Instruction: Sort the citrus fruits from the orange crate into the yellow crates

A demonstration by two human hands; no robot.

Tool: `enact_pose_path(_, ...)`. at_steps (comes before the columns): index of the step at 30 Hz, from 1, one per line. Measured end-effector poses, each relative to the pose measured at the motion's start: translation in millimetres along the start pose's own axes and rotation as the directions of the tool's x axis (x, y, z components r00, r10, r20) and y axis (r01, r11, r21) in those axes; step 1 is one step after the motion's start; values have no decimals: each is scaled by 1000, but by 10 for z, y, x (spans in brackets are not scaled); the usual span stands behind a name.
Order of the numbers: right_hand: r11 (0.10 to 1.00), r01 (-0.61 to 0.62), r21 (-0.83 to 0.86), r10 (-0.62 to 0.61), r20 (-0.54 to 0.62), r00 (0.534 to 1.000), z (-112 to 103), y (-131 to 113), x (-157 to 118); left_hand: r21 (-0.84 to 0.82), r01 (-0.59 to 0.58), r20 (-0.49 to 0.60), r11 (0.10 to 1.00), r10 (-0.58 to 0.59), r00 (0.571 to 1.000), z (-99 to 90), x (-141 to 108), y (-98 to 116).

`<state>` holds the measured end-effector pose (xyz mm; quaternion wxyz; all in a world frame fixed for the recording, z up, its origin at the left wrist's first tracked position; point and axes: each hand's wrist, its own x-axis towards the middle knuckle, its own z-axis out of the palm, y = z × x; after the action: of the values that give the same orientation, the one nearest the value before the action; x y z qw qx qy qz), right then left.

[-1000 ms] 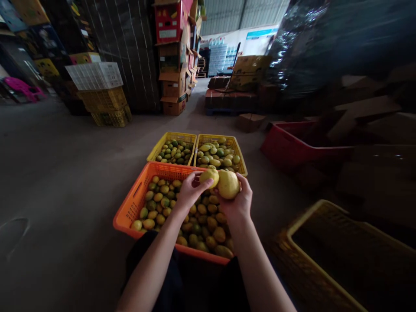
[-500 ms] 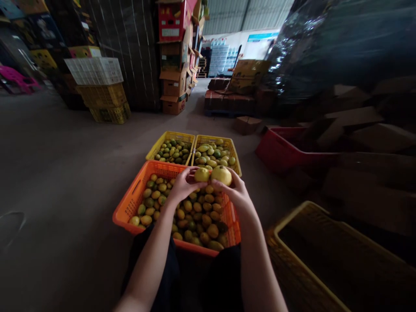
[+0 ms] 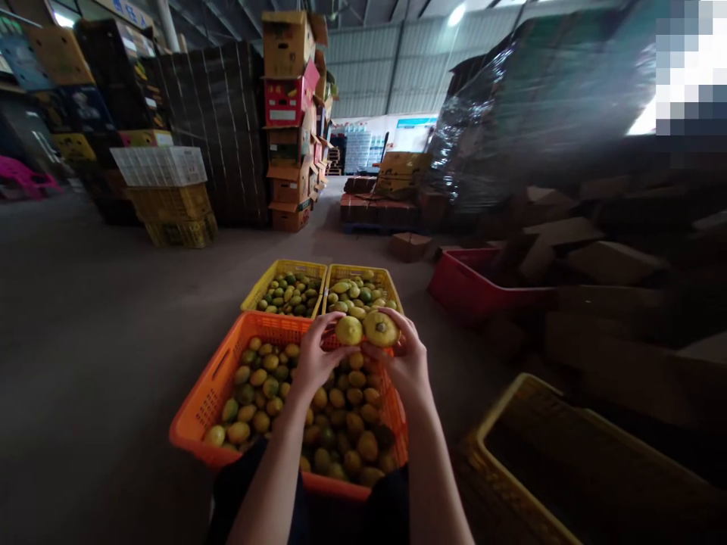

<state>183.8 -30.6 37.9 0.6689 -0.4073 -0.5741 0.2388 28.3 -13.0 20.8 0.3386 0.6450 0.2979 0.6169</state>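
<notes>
In front of me, above the orange crate [image 3: 196,412], I hold up two yellow fruits that look like lemons. My left hand [image 3: 316,356] is closed around the smaller lemon [image 3: 348,331], thumb below and fingers above. My right hand [image 3: 410,356] grips the larger lemon [image 3: 382,328] the same way, with its round end mark turned towards me. The two fruits are side by side, almost touching. Below, the orange crate holds many yellow, green and brownish fruits [image 3: 261,397]. Behind it are a left yellow crate [image 3: 248,301] and a right yellow crate [image 3: 394,291], both with more fruit.
To my right lies a yellow crate [image 3: 494,412], with a red bin [image 3: 463,288] and cardboard pieces [image 3: 613,261] beyond. Stacked crates [image 3: 173,203] stand at the left. Further back rise a column of boxes [image 3: 288,144] and a plastic-wrapped stack [image 3: 528,106].
My view has tilted upward, so the crates sit lower in the picture. The larger lemon has turned, bringing its end mark round towards me. Both hands keep their hold.
</notes>
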Motion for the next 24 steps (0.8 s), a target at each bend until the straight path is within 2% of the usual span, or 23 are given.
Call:
enact_pose_path(4, 1000, 7, 14, -7, 0, 1000, -8, -35, -5, 197, -132, 8, 971, 133, 991, -37, 6, 102)
enact_pose_path(8, 999, -24, 44, 23, 18, 1000, 5, -84, -17, 303, -173, 49, 937, 166, 985, -97, -2, 222)
enact_pose_path(13, 988, -107, 115, 104, 35, 994, 7, -188, -34, 205, -84, 48, 975, 75, 996, -122, -11, 278)
enact_pose_path(16, 950, -248, 189, 239, 72, 968, -19, -260, -47, 67, 57, 26, 996, -59, 998, -111, -16, 265)
enact_pose_path(18, 881, -402, 250, 387, 111, 916, -38, -282, -53, -82, 201, 4, 976, -201, 979, -93, -15, 240)
enact_pose_path(20, 764, -569, 305, 536, 192, 822, -40, -272, -58, -245, 347, 27, 905, -352, 936, -65, -7, 207)
enact_pose_path(22, 641, -688, 339, 628, 284, 725, -16, -243, -64, -348, 478, 83, 807, -481, 873, -32, 7, 171)
enact_pose_path(24, 571, -739, 358, 665, 326, 672, 30, -213, -72, -379, 593, 132, 710, -593, 795, -6, 25, 137)
